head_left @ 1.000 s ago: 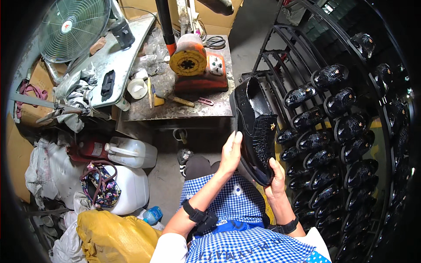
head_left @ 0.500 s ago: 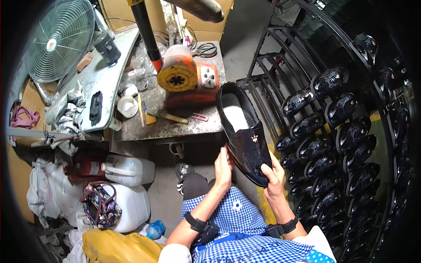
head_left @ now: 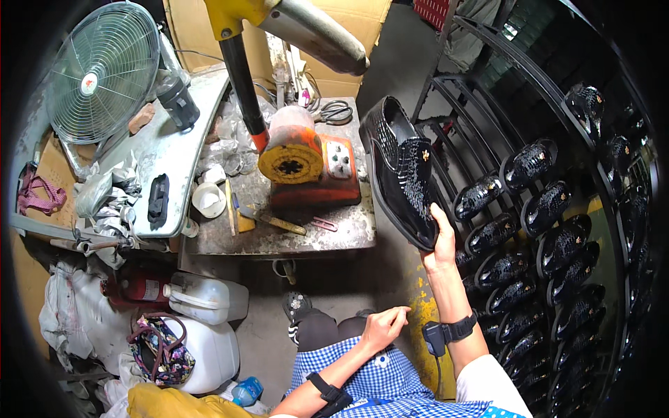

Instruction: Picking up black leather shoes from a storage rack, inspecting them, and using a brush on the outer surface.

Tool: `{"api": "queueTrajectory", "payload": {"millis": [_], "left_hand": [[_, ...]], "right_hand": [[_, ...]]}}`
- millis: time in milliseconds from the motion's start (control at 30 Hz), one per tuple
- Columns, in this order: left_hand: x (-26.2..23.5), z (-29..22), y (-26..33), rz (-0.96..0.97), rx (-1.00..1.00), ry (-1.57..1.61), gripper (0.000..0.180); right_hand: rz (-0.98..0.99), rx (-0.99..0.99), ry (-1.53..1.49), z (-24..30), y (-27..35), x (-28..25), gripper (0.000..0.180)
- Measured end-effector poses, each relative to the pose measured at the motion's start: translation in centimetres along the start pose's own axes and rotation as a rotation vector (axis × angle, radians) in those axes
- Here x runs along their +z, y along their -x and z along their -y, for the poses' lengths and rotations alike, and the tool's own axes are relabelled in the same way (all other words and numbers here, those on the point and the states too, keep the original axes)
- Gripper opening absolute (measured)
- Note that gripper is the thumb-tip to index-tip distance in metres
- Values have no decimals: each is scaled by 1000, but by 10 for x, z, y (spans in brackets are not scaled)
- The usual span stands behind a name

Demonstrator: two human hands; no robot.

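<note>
A glossy black loafer [head_left: 406, 182] with a small gold crown ornament is held up, its heel pointing away and its sole edge turned to the left. My right hand [head_left: 439, 240] grips it by the toe, thumb over the upper and the other fingers underneath. My left hand [head_left: 385, 329] is apart from the shoe, lower down over the checked apron [head_left: 390, 366]. Its fingers are curled together, and nothing shows between them. Beyond the shoe, to the left, an orange machine with a yellow round wheel [head_left: 290, 166] stands on the worn workbench [head_left: 279, 244].
To the right, a black metal rack [head_left: 481, 111] bears rows of similar shoes [head_left: 529, 165]. Scissors [head_left: 334, 111], a white cup [head_left: 209, 199] and sticks lie on the bench. A fan [head_left: 101, 73] stands at the far left, with plastic jugs [head_left: 209, 296] below. A yellow-grey pipe arm [head_left: 317, 35] hangs overhead.
My left hand has let go of the shoe's side and dropped toward my lap. My right hand has carried the shoe farther away and tilted its sole edge to the left.
</note>
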State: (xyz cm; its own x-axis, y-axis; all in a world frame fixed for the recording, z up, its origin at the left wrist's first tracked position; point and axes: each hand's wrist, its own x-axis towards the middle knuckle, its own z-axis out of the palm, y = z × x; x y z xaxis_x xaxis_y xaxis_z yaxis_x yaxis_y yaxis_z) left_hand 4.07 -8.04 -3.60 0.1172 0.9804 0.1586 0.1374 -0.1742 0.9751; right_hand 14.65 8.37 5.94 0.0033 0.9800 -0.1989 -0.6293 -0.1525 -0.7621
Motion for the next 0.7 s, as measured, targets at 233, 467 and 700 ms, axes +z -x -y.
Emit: {"api": "queueTrajectory", "payload": {"millis": [233, 467, 700], "left_hand": [[-1, 0, -2, -26, -99, 64, 23], [-3, 6, -4, -88, -14, -5, 21], [-5, 12, -4, -53, -80, 9, 22]], "right_hand": [[-39, 57, -55, -2, -52, 48, 31], [9, 80, -158, 1, -80, 76, 30], [-9, 76, -80, 6, -103, 83, 26]]}}
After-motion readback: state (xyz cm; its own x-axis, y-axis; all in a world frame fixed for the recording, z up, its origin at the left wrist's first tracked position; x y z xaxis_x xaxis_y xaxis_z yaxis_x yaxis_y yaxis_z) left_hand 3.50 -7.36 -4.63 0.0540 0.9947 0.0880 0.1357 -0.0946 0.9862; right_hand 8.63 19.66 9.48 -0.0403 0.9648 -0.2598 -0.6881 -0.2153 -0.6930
